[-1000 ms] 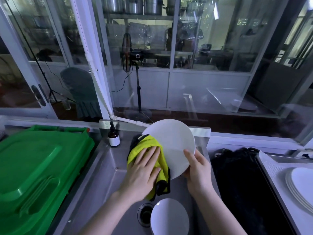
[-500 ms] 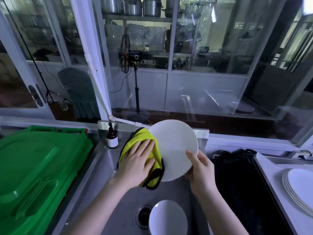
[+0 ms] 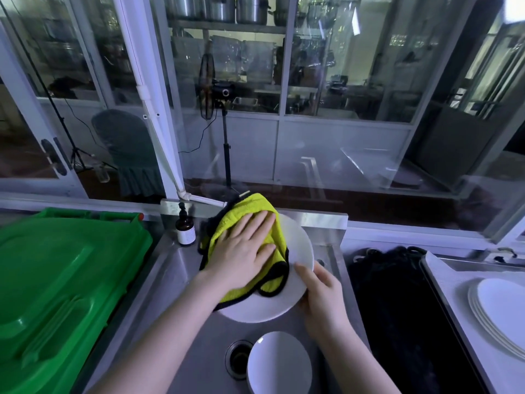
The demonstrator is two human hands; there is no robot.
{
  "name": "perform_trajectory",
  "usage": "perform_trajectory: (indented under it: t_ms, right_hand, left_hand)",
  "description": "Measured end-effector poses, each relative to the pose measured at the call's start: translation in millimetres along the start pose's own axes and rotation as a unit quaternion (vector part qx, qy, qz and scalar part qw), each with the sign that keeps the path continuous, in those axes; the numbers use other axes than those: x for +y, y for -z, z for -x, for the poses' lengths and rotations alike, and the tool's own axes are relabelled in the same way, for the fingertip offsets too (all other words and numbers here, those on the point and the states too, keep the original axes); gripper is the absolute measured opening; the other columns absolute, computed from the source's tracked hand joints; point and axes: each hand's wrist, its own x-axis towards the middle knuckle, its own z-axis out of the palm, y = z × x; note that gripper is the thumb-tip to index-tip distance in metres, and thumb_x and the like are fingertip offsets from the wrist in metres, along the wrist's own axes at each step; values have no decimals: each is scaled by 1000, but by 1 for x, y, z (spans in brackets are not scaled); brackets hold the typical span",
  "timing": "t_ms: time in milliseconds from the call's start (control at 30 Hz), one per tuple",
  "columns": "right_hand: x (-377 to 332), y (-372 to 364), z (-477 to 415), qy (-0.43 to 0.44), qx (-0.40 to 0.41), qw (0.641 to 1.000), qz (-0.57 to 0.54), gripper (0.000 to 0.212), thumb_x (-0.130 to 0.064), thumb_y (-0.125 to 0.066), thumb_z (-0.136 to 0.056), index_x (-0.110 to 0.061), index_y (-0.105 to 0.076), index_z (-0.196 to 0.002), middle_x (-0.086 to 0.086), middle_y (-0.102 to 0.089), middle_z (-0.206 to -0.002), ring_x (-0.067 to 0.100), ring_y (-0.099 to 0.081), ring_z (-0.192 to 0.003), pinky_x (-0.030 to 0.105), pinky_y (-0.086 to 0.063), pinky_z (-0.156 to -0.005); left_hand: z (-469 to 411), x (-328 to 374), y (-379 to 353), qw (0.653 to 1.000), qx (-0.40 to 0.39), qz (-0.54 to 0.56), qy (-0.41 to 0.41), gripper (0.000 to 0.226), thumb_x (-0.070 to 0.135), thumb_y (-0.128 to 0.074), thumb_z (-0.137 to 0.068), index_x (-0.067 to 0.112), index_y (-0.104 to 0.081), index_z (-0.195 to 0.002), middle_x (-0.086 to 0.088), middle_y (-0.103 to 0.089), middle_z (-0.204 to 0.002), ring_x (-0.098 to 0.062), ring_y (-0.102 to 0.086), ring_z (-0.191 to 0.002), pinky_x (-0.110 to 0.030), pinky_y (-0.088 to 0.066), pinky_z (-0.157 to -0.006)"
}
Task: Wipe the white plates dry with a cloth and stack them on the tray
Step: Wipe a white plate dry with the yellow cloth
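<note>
Over the steel sink (image 3: 181, 268) I hold a white plate (image 3: 270, 305) tilted toward me. My right hand (image 3: 321, 297) grips its right rim, thumb on the face. My left hand (image 3: 244, 254) lies flat with straight fingers on a yellow cloth with black edging (image 3: 247, 211), pressing it onto the plate's upper left part. Another white plate (image 3: 278, 362) lies in the sink bottom beside the drain (image 3: 237, 356). A stack of white plates (image 3: 500, 314) sits on the tray (image 3: 454, 308) at the far right.
A big green plastic lid (image 3: 56, 280) covers the counter to the left. A small brown bottle (image 3: 185, 230) stands at the sink's back corner. A black basin or bag (image 3: 397, 308) fills the space between sink and tray. Glass panes rise behind.
The plate has tipped flatter and lower. My left hand and the cloth have slid from the plate's left edge up and onto its face.
</note>
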Motion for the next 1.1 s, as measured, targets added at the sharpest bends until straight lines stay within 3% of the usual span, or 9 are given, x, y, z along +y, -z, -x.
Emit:
perform_trajectory:
  t_ms: [133, 233, 400, 500, 667, 767, 833, 967, 1100]
  right_hand:
    - [-23, 6, -10, 47, 45, 998, -2, 22, -8, -59, -96, -14, -78, -87, 10, -73, -80, 22, -67, -71, 35, -53, -60]
    - [-30, 8, -13, 67, 39, 997, 17, 25, -8, -58, -97, -18, -79, -88, 6, -74, -81, 19, -68, -69, 35, -55, -56]
    - [-9, 3, -11, 30, 12, 999, 14, 17, -8, -58, -96, -7, -74, -91, 19, -69, -88, 26, -62, -80, 37, -52, -68]
    - [4, 0, -5, 12, -25, 999, 35, 20, -15, -59, -97, -7, -72, -84, 17, -64, -81, 25, -59, -77, 33, -53, -61]
    - [-13, 12, 4, 28, -99, 988, 114, 23, -28, -64, -90, -7, -74, -92, 13, -69, -82, 24, -64, -76, 34, -51, -61]
    - [-39, 20, 2, 86, -137, 960, 227, 20, -19, -61, -99, -5, -73, -89, 9, -69, -78, 17, -61, -72, 30, -45, -62]
    - [-57, 20, 0, 110, -161, 934, 298, 20, -14, -59, -100, -4, -73, -92, 12, -72, -82, 15, -63, -75, 30, -47, -66]
    - [-79, 10, -10, 143, -204, 870, 425, 21, -14, -57, -101, 4, -68, -96, 27, -67, -90, 29, -62, -76, 41, -48, -70]
    - [-77, -11, -18, 189, -246, 767, 562, 25, -16, -57, -100, 6, -59, -87, 15, -57, -74, 33, -49, -73, 34, -38, -65]
  left_hand:
    - [20, -15, -8, 999, -18, -28, 35, 68, 58, -5, -97, 27, 1, -157, 11, 2, -164, -13, 2, -151, -37, -13, -122]
    - [44, -4, -22, 999, -25, 16, 17, 64, 52, -11, -100, 22, -2, -156, 7, 2, -163, -18, 0, -151, -37, -6, -122]
    - [49, 30, -23, 996, 23, 80, -45, 64, 53, -10, -98, 26, -11, -156, 14, -6, -162, -16, -10, -150, -31, -11, -120]
    - [29, 27, -12, 994, 40, 79, -66, 64, 55, -10, -96, 32, -6, -156, 20, -1, -161, -13, -8, -150, -31, -20, -116]
    - [5, -12, 11, 987, 64, 124, -80, 72, 49, -53, -93, 26, -22, -155, 7, -22, -161, -18, -21, -147, -35, -21, -120]
    - [2, -35, 22, 974, 52, 220, 11, 73, 53, -69, -80, 32, -39, -143, 6, -48, -142, -13, -44, -128, -29, -37, -104]
    - [3, -40, 27, 957, 14, 284, 67, 75, 64, -73, -66, 33, -49, -129, 10, -62, -115, -8, -55, -103, -25, -42, -84]
    - [5, -41, 33, 949, 19, 308, 66, 55, 59, -83, -56, 29, -61, -97, 22, -63, -66, 7, -55, -63, -12, -39, -56]
    - [7, -29, 43, 962, -37, 269, 24, 48, 69, -73, -49, 38, -61, -84, 11, -62, -63, -4, -53, -54, -30, -46, -57]
